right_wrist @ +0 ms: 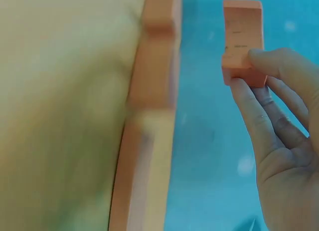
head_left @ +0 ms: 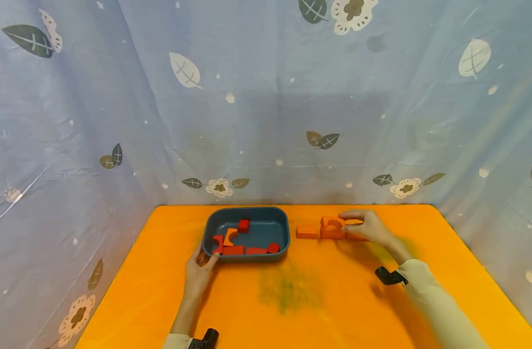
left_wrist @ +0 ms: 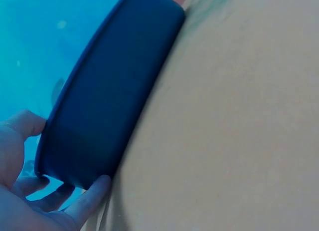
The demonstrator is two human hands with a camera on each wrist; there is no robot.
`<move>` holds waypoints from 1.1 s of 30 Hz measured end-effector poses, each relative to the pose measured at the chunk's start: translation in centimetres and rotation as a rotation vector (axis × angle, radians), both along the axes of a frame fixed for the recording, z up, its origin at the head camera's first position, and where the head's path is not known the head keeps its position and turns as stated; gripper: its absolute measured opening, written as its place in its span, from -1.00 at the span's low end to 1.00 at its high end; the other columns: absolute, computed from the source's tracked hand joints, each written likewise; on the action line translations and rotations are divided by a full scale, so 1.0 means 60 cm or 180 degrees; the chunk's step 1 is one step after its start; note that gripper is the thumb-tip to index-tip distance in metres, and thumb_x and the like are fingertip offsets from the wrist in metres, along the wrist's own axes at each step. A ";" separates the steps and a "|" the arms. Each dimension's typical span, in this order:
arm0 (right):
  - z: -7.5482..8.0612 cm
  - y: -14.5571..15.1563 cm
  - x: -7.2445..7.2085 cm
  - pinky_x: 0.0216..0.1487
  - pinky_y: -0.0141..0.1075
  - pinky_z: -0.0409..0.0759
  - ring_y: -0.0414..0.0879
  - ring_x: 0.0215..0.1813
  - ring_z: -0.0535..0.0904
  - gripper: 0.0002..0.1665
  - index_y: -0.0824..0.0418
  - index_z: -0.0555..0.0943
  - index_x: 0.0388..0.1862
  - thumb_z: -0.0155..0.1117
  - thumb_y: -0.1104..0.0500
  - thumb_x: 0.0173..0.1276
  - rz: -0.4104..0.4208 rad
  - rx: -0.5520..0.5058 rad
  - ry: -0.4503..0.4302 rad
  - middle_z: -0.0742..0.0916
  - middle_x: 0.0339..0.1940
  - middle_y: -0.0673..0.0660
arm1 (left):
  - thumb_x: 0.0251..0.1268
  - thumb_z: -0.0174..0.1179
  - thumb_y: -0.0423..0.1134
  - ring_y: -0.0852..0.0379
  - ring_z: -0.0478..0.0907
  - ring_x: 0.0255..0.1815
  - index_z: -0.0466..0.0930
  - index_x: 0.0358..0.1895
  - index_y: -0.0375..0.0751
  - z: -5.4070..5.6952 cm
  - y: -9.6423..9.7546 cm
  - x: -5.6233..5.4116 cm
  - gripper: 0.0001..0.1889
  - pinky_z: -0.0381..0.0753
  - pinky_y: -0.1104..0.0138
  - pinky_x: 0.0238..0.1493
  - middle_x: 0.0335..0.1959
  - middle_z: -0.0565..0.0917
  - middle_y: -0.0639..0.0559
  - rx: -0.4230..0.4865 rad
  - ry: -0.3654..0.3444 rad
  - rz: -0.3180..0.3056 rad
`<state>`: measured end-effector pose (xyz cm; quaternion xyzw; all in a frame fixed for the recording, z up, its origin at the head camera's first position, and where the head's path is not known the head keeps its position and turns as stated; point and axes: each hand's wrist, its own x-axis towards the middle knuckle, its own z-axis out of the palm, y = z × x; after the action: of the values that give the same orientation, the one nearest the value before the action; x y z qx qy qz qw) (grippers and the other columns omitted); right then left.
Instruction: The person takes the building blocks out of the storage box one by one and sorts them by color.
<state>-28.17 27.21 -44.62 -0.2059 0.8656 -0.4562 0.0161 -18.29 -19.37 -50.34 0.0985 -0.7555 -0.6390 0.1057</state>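
Note:
At its front left corner, a dark blue-grey tray (head_left: 252, 259) is gripped by my left hand (head_left: 198, 276), with the thumb at the rim and other fingers against the outer wall in the left wrist view. My right hand (head_left: 371, 229) pinches an orange arch block (right_wrist: 243, 34) between thumb and fingers. In the right wrist view its curved cutout faces the camera. Below it lies a row of orange blocks, including a rectangular block (head_left: 307, 232) at the left end; my fingers partly cover the right end of the row.
Inside the tray lie several red blocks, among them a small cube (head_left: 243, 226), plus an orange arch piece (head_left: 229, 237). The yellow-orange table (head_left: 327, 305) has a greenish smudge in front of the tray. A patterned blue curtain (head_left: 266, 121) borders its back and sides.

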 end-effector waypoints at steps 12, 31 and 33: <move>0.003 0.147 0.026 -0.15 -0.49 0.64 0.15 0.00 0.67 -0.55 0.41 0.63 0.11 0.41 0.23 0.27 -0.0296 0.0585 0.0363 0.71 0.01 0.37 | 0.36 0.24 -0.29 -0.28 0.23 0.43 0.09 0.53 -0.31 0.007 -0.004 0.004 -0.25 0.45 0.19 0.24 0.49 0.20 -0.30 0.0000 -0.0141 0.0003; -0.062 0.235 0.033 -0.22 -0.47 0.61 0.12 -0.05 0.67 -0.55 0.44 0.67 0.02 0.47 0.28 0.15 -0.0580 0.0999 0.0073 0.72 -0.06 0.40 | 0.35 0.25 -0.26 -0.28 0.23 0.43 0.11 0.52 -0.29 0.004 -0.007 0.004 -0.25 0.43 0.14 0.27 0.48 0.22 -0.29 -0.0052 -0.0203 0.0017; -0.063 0.236 0.035 -0.20 -0.44 0.62 0.15 -0.04 0.66 -0.55 0.43 0.67 0.02 0.47 0.28 0.15 -0.0605 0.1039 0.0142 0.72 -0.05 0.40 | 0.36 0.25 -0.26 -0.29 0.21 0.44 0.11 0.52 -0.29 0.006 -0.005 0.002 -0.26 0.39 0.07 0.31 0.49 0.20 -0.28 -0.0064 -0.0201 0.0026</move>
<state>-26.09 41.38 -48.39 -0.1279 0.9438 -0.3046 -0.0130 -18.19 -19.67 -49.99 0.1206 -0.7644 -0.6276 0.0854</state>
